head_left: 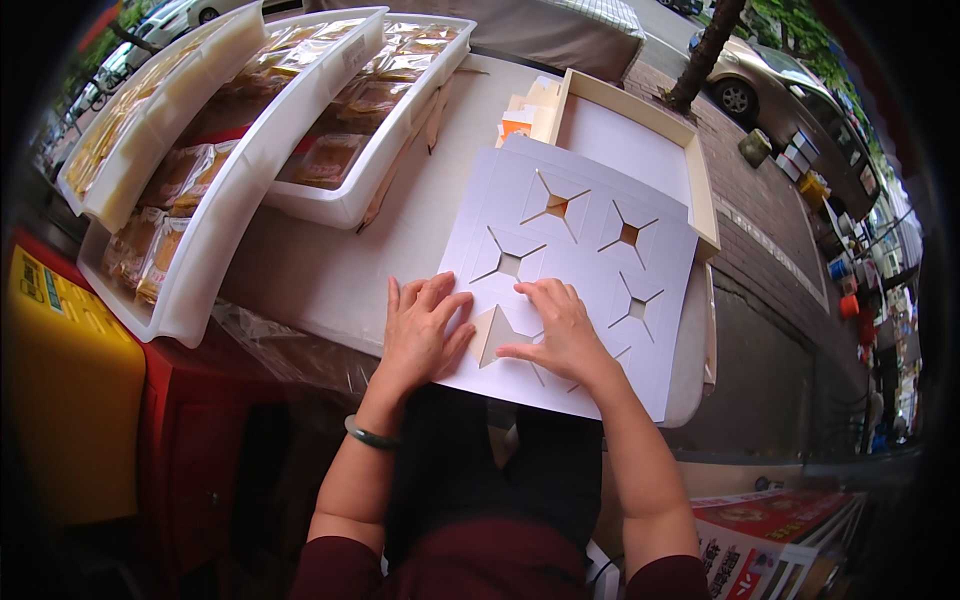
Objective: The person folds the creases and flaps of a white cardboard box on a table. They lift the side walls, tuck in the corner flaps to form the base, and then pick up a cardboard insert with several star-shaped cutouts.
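Note:
A white cardboard sheet (655, 270) with several cross-shaped slits and small square holes lies at the table's near edge. My left hand (423, 328) rests on its left side, fingers apart. Its fingertips are at a triangular flap (483, 336) that stands up from the nearest-left cut-out. My right hand (567, 335) is over the sheet just right of that cut-out. Its thumb and forefinger are spread wide, with nothing seen between them. The right palm partly covers the near-right slits. A dark bangle (371, 434) is on my left wrist.
Behind the sheet stands a shallow white box (640, 150) with cream walls. White plastic trays (345, 205) of wrapped baked goods fill the table's (310, 265) far left. A yellow container (70, 390) stands left, by a red cabinet (200, 440). A parked car (790, 100) is beyond.

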### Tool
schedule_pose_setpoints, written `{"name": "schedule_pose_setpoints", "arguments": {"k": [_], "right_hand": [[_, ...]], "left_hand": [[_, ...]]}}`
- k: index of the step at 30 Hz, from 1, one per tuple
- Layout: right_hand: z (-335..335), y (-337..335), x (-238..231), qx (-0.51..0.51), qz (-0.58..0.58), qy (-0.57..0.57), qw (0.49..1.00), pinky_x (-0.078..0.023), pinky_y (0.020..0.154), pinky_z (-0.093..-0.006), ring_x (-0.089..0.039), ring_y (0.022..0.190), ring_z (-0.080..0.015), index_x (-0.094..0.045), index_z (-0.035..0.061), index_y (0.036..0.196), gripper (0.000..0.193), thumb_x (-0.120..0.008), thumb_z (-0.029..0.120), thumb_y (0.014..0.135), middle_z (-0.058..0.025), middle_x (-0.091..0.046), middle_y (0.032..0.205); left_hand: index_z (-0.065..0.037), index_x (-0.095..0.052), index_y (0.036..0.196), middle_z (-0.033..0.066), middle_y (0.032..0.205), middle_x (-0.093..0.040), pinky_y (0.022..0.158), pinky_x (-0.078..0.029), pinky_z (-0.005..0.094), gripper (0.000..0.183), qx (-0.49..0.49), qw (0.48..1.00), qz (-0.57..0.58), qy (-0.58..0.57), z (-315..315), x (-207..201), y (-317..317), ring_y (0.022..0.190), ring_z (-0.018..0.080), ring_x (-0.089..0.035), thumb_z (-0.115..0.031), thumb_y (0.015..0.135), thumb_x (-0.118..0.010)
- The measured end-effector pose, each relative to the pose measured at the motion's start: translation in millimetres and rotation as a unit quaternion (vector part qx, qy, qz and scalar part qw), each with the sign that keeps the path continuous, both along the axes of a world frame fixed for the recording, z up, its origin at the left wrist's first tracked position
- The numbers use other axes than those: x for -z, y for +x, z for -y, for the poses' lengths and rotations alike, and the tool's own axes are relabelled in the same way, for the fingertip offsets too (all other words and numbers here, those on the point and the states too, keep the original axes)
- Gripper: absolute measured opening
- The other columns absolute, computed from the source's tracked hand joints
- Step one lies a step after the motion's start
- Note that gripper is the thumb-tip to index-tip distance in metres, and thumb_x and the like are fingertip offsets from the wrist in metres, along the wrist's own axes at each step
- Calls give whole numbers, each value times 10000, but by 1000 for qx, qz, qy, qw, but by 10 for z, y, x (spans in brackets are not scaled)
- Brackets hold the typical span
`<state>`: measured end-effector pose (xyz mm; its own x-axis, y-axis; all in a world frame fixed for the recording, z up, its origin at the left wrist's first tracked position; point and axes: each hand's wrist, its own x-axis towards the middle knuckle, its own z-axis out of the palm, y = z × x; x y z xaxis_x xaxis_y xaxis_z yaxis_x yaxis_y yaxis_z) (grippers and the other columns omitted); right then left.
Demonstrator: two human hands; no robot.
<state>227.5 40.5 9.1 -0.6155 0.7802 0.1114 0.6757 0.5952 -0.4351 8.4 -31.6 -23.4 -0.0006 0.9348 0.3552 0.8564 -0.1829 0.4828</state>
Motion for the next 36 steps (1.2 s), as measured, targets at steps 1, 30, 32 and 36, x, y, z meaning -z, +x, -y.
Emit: {"name": "schedule_pose_setpoints", "arguments": {"k": [1,30,32,36], "right_hand": [[-7,30,-3,-6,-9,14,1000,-451,992,-421,-541,1121,-294,-581,48,1272,754,-910,364,672,-118,-564,1177],[83,17,31,-80,2,215,973,-487,775,-362,-629,895,-225,-645,69,921,222,-799,139,777,-51,-656,952],[43,24,88,-49,-17,148,988,-495,780,-355,-642,870,-236,-667,59,939,174,-774,107,811,-64,-670,967],[-95,-67,-35,96,-84,-127,984,-504,786,-344,-640,795,-244,-688,54,934,121,-760,93,844,-71,-661,931]], "left_hand": [[-132,-709,1156,105,1369,-574,1166,-188,661,344,1,1000,4,2,-5,-5,3,1257,330,-505,-258,840,-761],[-139,-774,795,12,1250,-673,1180,-103,672,63,65,988,142,-15,18,8,-162,1350,329,-463,-192,760,-769],[-142,-762,845,15,1239,-671,1170,-118,677,100,61,990,124,-15,10,37,-159,1321,316,-482,-195,760,-762],[-164,-723,1043,30,1234,-647,1148,-153,690,282,50,992,114,-24,-1,23,-166,1272,293,-505,-196,763,-745]]}}
